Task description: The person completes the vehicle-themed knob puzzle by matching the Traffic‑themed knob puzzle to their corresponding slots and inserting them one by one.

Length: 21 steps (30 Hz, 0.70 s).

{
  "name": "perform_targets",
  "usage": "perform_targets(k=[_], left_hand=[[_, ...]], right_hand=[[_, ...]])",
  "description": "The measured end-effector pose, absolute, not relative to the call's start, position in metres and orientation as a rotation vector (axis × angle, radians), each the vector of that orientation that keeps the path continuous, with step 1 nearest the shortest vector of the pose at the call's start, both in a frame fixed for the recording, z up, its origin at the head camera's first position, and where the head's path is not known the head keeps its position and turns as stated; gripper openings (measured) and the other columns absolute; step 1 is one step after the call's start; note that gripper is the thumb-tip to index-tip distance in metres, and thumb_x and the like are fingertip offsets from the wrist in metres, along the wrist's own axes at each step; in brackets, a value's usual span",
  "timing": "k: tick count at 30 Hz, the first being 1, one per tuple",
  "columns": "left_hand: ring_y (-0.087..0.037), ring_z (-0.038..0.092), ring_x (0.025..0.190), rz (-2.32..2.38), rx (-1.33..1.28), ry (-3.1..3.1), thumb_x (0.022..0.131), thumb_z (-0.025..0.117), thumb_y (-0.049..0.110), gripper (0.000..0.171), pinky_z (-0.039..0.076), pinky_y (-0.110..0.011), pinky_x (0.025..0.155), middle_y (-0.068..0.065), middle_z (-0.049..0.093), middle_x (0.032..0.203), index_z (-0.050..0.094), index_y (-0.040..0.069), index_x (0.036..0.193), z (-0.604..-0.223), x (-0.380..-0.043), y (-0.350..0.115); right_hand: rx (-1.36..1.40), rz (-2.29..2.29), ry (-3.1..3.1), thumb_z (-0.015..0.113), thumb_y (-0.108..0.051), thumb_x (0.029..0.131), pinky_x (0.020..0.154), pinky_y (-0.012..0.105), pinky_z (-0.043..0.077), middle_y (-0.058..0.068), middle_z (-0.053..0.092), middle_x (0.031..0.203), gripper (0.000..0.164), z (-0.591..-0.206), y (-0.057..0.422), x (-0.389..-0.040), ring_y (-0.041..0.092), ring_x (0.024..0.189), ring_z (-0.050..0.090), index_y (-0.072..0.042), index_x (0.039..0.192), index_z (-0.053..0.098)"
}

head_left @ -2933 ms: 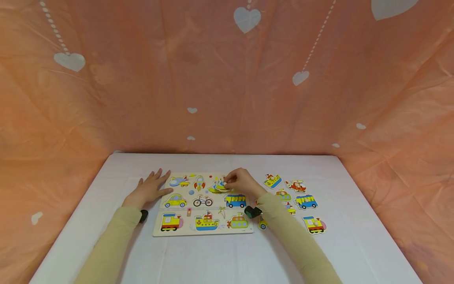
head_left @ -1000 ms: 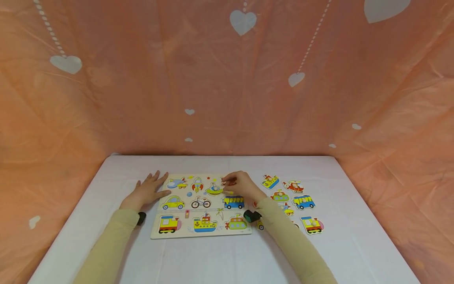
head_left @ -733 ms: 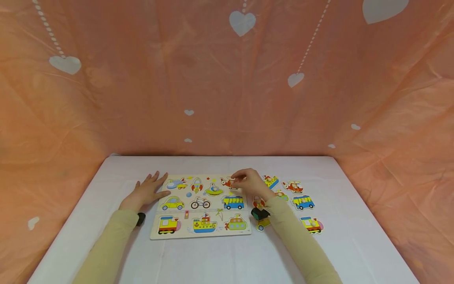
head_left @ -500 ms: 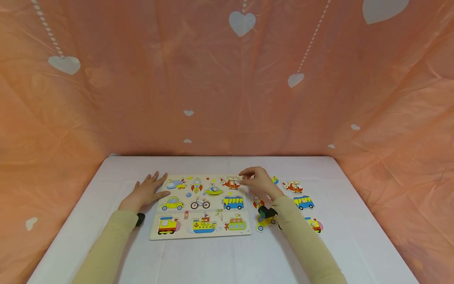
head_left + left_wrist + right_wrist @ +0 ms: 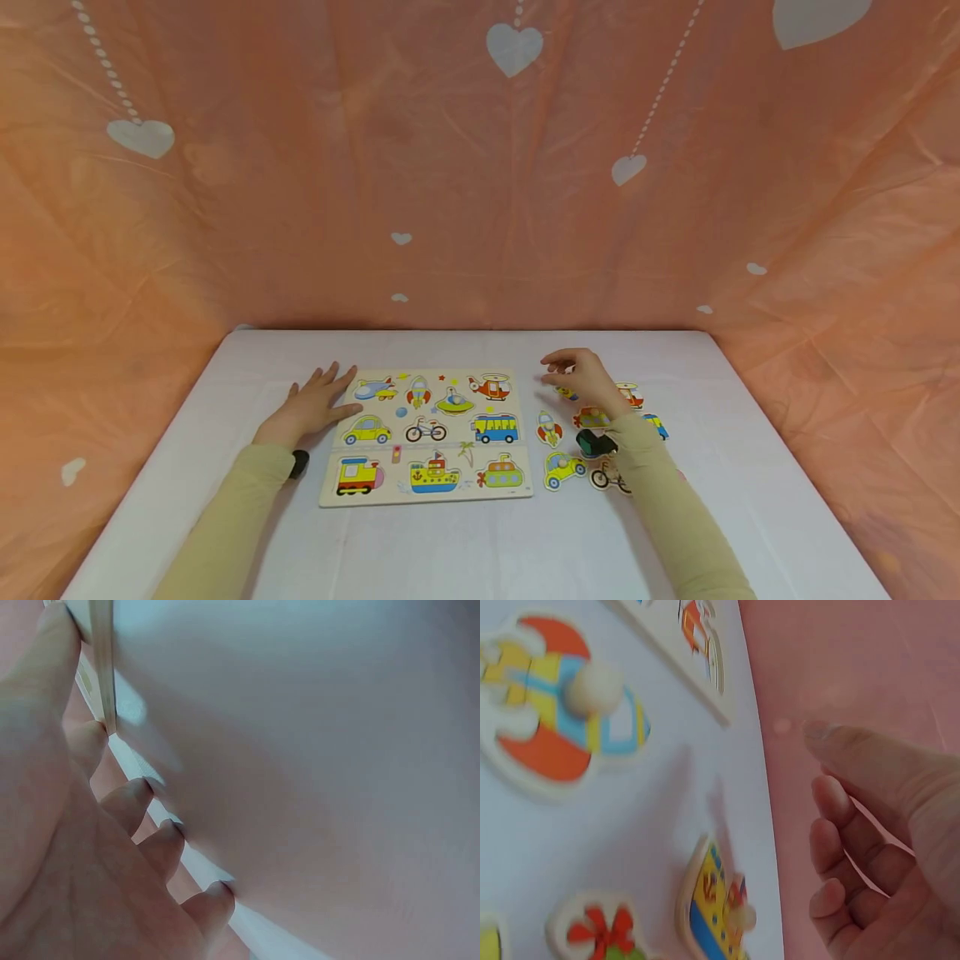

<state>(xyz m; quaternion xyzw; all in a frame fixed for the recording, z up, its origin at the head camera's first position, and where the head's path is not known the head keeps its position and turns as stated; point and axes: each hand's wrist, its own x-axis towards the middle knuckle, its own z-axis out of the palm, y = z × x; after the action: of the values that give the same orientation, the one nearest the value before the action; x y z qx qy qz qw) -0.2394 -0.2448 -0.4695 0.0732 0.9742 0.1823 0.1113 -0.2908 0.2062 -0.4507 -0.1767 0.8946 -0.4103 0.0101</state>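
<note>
The wooden puzzle board (image 5: 375,452), printed with vehicles, lies in front of me. A flying-saucer piece (image 5: 454,402) lies over its matching picture in the top row. With fingers spread, my left hand (image 5: 306,406) rests at the board's left edge; in the left wrist view thumb and index finger touch the edge (image 5: 103,667). My right hand (image 5: 583,382) hovers right of the board, fingers loosely bent and holding nothing. Beneath it is the ship piece (image 5: 712,907), partly hidden in the head view. The rocket piece (image 5: 570,697) with a round knob lies close by.
More knobbed pieces lie right of the board: a car (image 5: 564,469), a bicycle (image 5: 609,477), a submarine (image 5: 592,417), a helicopter (image 5: 632,393) and a bus (image 5: 657,425). My right sleeve covers several. A pink curtain (image 5: 465,275) hangs behind the white table (image 5: 420,550).
My right hand held the flying-saucer piece above the board, let it go over its matching picture, and moved right toward the loose pieces. My left hand stayed at the board's edge.
</note>
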Motion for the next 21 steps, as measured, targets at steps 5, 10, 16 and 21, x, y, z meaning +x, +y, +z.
perform_targets(k=[5,10,16,21], left_hand=[[-0.046,0.001,0.128,0.539,0.212,2.863,0.077,0.055,0.057,0.086,-0.003,-0.066,0.094,-0.023,0.007,0.145,0.018,0.016,0.142,-0.469,-0.239,-0.244],[-0.046,0.002,0.128,0.539,0.217,2.868,0.078,0.055,0.055,0.084,-0.002,-0.066,0.095,-0.023,0.008,0.144,0.019,0.014,0.142,-0.466,-0.237,-0.243],[-0.046,0.003,0.128,0.528,0.225,2.879,0.078,0.055,0.056,0.084,-0.001,-0.065,0.095,-0.023,0.009,0.144,0.02,0.014,0.142,-0.467,-0.237,-0.244],[-0.046,0.002,0.128,0.521,0.222,2.872,0.079,0.054,0.056,0.084,-0.001,-0.066,0.095,-0.022,0.008,0.145,0.018,0.015,0.142,-0.469,-0.239,-0.244]], right_hand=[[-0.468,-1.295,2.775,0.071,-0.016,0.075,0.057,0.03,0.047,0.002,0.06,0.079,0.028,-0.454,0.22,-0.291,0.019,0.073,0.053,-0.005,0.1,0.066],[-0.462,-1.337,2.768,0.071,-0.014,0.075,0.054,0.027,0.048,0.005,0.062,0.079,0.028,-0.456,0.232,-0.288,0.02,0.073,0.055,-0.002,0.099,0.065],[-0.418,-1.336,2.759,0.071,-0.015,0.076,0.055,0.029,0.048,0.006,0.062,0.08,0.027,-0.46,0.243,-0.287,0.021,0.073,0.055,-0.003,0.1,0.065],[-0.354,-1.339,2.74,0.071,-0.016,0.075,0.061,0.029,0.048,0.004,0.062,0.083,0.027,-0.466,0.25,-0.288,0.019,0.074,0.056,-0.004,0.099,0.066]])
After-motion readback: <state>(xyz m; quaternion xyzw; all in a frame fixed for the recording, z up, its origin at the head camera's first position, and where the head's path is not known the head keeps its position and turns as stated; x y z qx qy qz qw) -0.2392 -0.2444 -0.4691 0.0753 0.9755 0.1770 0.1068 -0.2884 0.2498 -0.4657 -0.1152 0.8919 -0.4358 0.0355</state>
